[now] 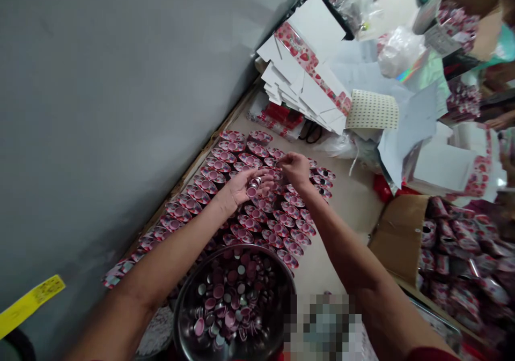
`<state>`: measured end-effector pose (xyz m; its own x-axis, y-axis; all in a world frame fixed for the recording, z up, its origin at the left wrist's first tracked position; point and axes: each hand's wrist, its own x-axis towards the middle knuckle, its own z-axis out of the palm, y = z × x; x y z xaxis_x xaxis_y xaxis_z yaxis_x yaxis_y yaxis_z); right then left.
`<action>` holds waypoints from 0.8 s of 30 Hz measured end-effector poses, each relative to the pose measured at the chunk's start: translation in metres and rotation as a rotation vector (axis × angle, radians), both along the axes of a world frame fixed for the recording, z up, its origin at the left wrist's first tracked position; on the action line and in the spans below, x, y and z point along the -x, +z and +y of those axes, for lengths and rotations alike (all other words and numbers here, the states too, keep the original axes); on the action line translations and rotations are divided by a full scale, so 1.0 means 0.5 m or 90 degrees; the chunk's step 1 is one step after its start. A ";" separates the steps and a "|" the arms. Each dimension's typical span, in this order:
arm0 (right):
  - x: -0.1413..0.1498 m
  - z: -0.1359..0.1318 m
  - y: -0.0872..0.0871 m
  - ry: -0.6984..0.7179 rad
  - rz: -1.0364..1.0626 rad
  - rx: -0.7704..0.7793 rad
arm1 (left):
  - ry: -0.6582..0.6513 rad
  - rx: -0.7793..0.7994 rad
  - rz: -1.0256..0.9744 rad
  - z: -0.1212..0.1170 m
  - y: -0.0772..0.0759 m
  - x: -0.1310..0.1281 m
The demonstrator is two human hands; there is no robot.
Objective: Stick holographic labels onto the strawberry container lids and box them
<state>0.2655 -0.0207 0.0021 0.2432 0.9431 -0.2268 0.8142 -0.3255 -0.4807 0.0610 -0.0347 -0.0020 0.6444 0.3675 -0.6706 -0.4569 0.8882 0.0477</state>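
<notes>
Rows of small open pink strawberry-print boxes (225,157) cover the table along the grey wall. My left hand (243,186) is cupped palm up above them, holding several small round pink and silver tins (254,185). My right hand (294,167) is closed in a pinch over the boxes just right of the left hand; what it pinches is too small to make out. A steel bowl (189,296) full of the same small tins sits near me, below my forearms.
A stack of flat white and strawberry-print cartons (306,71) lies at the far end. A dotted sticker sheet (372,110), papers and plastic bags lie right of it. A cardboard box (398,232) of printed packets stands at the right. Grey wall (100,109) on the left.
</notes>
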 end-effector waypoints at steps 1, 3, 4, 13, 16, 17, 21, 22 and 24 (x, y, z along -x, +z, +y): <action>-0.002 0.018 -0.002 0.015 -0.045 0.027 | 0.010 -0.004 -0.003 0.007 0.000 0.006; -0.003 0.055 -0.010 0.049 -0.117 0.098 | 0.022 -0.010 -0.009 0.022 -0.002 0.015; -0.002 0.073 -0.015 0.061 -0.143 0.135 | 0.021 -0.016 -0.015 0.029 -0.004 0.018; 0.009 0.085 0.008 0.102 -0.191 0.142 | 0.097 -0.035 0.018 0.025 0.004 0.012; 0.041 -0.005 0.044 0.095 -0.062 0.013 | 0.125 -0.021 0.052 0.012 0.014 0.005; 0.054 -0.038 0.053 0.105 0.008 -0.031 | 0.135 -0.020 0.065 0.008 0.017 0.001; 0.097 -0.146 0.059 0.149 0.200 -0.110 | 0.160 -0.013 0.110 -0.008 0.022 -0.033; 0.104 -0.164 0.055 0.141 0.210 -0.113 | 0.161 -0.007 0.115 -0.012 0.022 -0.044; 0.110 -0.189 0.043 0.116 0.213 -0.117 | 0.155 0.012 0.124 -0.019 0.023 -0.065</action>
